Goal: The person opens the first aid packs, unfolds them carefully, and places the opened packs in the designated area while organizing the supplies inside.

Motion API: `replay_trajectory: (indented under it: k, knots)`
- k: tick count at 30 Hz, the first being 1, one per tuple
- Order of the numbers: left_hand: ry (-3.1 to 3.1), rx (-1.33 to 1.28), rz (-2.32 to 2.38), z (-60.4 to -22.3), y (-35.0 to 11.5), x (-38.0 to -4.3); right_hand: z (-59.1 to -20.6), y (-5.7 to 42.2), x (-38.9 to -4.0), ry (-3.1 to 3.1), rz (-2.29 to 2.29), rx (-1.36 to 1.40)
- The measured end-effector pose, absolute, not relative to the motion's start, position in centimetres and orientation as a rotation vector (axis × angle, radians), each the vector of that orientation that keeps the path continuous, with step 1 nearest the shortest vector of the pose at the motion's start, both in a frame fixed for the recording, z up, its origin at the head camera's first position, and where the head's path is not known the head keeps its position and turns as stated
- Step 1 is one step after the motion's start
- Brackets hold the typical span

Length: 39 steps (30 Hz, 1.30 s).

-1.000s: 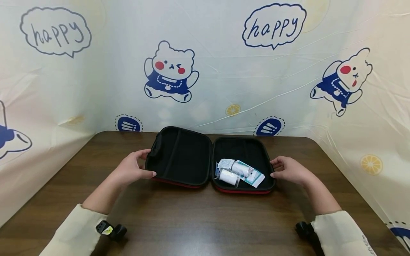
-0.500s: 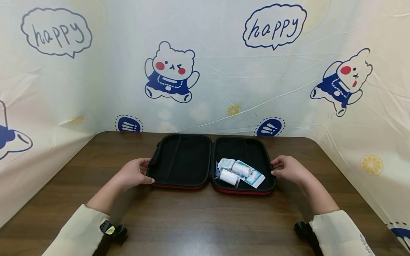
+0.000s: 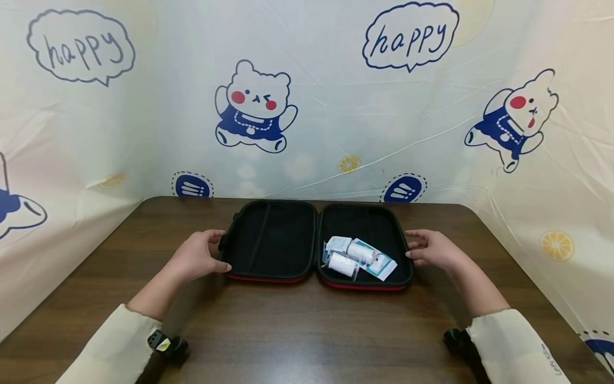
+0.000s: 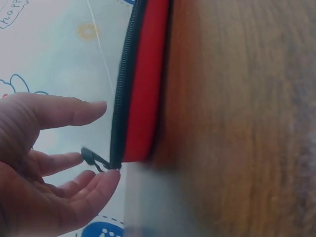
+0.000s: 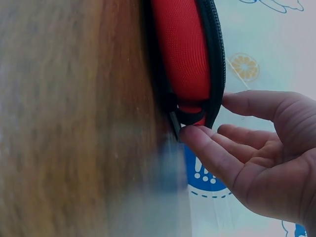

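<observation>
A red zip case [image 3: 268, 242] with a black lining lies spread out on the table, its two halves side by side. In its right half are two white rolls [image 3: 342, 265] in clear wrapping and a flat white-and-teal packet [image 3: 384, 268]. My left hand [image 3: 194, 256] is at the outer left edge, thumb apart from the fingers. The left wrist view shows fingertips at the corner by a dark zipper pull [image 4: 94, 158]. At the opposite edge, my right hand [image 3: 435, 250] has its fingers loosely extended; in the right wrist view they touch near a black loop [image 5: 191, 117].
The brown wooden table [image 3: 307, 330] reaches back to a pale printed curtain [image 3: 326, 106], which also hangs along both sides. Each wrist carries a small black camera, such as the left wrist camera [image 3: 176, 349].
The case's left half has come down from a tilt to lie flat, the left hand lowering with it. Both hands' fingers have since loosened and spread a little at the edges.
</observation>
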State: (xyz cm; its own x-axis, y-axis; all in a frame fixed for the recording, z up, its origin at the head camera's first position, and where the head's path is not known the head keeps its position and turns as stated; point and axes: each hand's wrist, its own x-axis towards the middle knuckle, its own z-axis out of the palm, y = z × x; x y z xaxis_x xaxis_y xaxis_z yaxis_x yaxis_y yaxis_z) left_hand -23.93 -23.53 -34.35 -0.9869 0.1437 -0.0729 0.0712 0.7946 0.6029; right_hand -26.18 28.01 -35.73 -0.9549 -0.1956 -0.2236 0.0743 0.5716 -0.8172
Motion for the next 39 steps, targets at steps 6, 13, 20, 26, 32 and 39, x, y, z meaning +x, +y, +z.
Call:
replay_trajectory:
  k: [6,13,20,26,32,39]
  knots:
    - [3.042,0.205,0.854,-33.4,-23.1,-23.9,-35.7,28.2,-26.3,2.478,-1.380,-0.051]
    - [3.040,0.303,0.921,-32.9,-22.0,-24.2,-35.8,28.1,-26.5,2.462,-1.405,-0.007]
    - [2.953,0.520,1.103,-33.8,-20.0,-24.6,-36.0,28.1,-26.6,2.439,-1.418,0.015]
    - [2.870,0.665,1.187,-34.0,-17.7,-25.0,-36.1,28.2,-26.5,2.421,-1.430,0.021]
    - [2.809,0.755,1.176,-34.1,-15.6,-25.2,-36.1,28.2,-26.6,2.418,-1.434,0.007]
    - [2.764,0.820,1.138,-34.1,-13.3,-25.7,-36.1,28.2,-26.6,2.415,-1.430,0.019]
